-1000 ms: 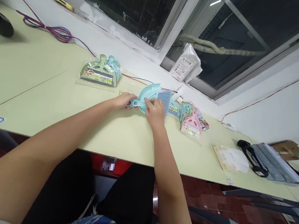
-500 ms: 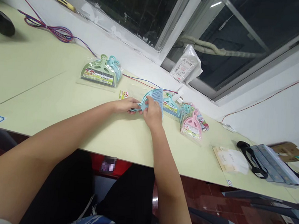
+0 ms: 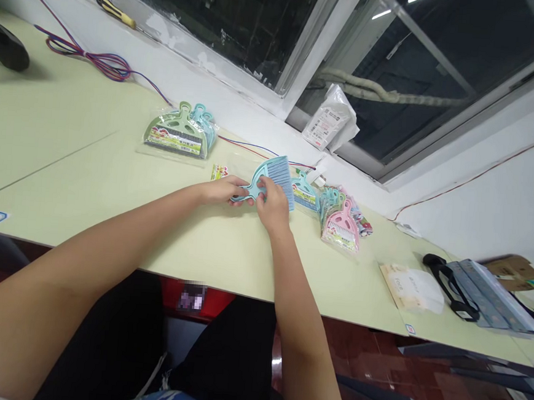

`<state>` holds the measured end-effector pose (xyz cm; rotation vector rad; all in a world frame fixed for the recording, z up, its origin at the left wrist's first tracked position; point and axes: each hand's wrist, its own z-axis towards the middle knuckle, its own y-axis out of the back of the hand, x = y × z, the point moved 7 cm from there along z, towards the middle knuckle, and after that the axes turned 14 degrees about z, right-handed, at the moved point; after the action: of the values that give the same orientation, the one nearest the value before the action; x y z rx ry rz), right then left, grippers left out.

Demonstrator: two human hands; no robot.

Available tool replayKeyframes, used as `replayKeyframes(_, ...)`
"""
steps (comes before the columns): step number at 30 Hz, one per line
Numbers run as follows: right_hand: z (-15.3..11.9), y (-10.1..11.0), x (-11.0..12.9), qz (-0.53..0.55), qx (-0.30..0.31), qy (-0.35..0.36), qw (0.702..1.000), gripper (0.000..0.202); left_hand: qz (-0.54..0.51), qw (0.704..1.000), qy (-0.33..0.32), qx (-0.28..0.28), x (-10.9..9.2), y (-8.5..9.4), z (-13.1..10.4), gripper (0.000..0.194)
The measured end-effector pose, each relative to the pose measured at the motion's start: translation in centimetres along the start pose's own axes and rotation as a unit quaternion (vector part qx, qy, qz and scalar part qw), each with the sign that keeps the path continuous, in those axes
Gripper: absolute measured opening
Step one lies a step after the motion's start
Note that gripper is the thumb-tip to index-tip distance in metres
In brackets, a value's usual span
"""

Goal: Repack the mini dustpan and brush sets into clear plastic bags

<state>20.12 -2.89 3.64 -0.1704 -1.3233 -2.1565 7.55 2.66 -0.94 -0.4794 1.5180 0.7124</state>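
Both hands are on a light-blue hand brush (image 3: 280, 175) held just above the table, its bristles pointing right. My left hand (image 3: 225, 190) is closed around the handle. My right hand (image 3: 272, 205) grips the brush's body, its fingers covering part of it. A colourful label card (image 3: 219, 171) lies behind my left hand, with clear plastic around it. To the right of the brush is a wrapped blue brush set (image 3: 305, 192). Beside that lie several more wrapped sets, a pink one (image 3: 343, 224) at the front.
Wrapped green and blue sets (image 3: 177, 132) lie at the back left of the pale table (image 3: 88, 180). Cable coils (image 3: 106, 64) and a screwdriver (image 3: 118, 13) are near the wall. A white package (image 3: 329, 122) rests on the sill; a tissue pack (image 3: 415, 288) lies at right.
The brush has tilted slightly, so more of its bristles show. My right hand's fingers have shifted a little lower on its body. Both hands stay on it.
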Motion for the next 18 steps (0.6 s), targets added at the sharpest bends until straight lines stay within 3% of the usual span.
replayKeyframes(4,0.1,0.5,0.3,0.032,-0.067,0.037,0.997,0.043,-0.006,0.999,-0.023,-0.023,-0.6,0.4,0.3,0.015)
replayKeyframes(6,0.0,0.9,0.5,0.058,-0.124,0.060,0.989,0.039,-0.025,0.994,-0.041,-0.095,-1.0,2.1,0.4,0.013)
replayKeyframes(8,-0.2,0.5,0.8,0.083,-0.139,0.066,0.985,0.034,-0.061,0.973,-0.057,-0.214,-1.0,4.9,0.1,0.008)
replayKeyframes(12,-0.6,-3.8,2.4,0.101,0.001,0.079,0.992,0.036,-0.092,0.906,-0.052,-0.409,0.7,10.7,-1.0,0.008)
replayKeyframes(15,-1.4,-7.5,3.8,0.081,0.123,0.078,0.986,0.047,-0.100,0.882,-0.027,-0.460,2.3,13.2,-1.4,0.010)
replayKeyframes(18,-1.8,-9.3,4.5,0.066,0.180,0.066,0.979,0.049,-0.088,0.878,-0.016,-0.470,3.1,13.9,-1.4,0.012)
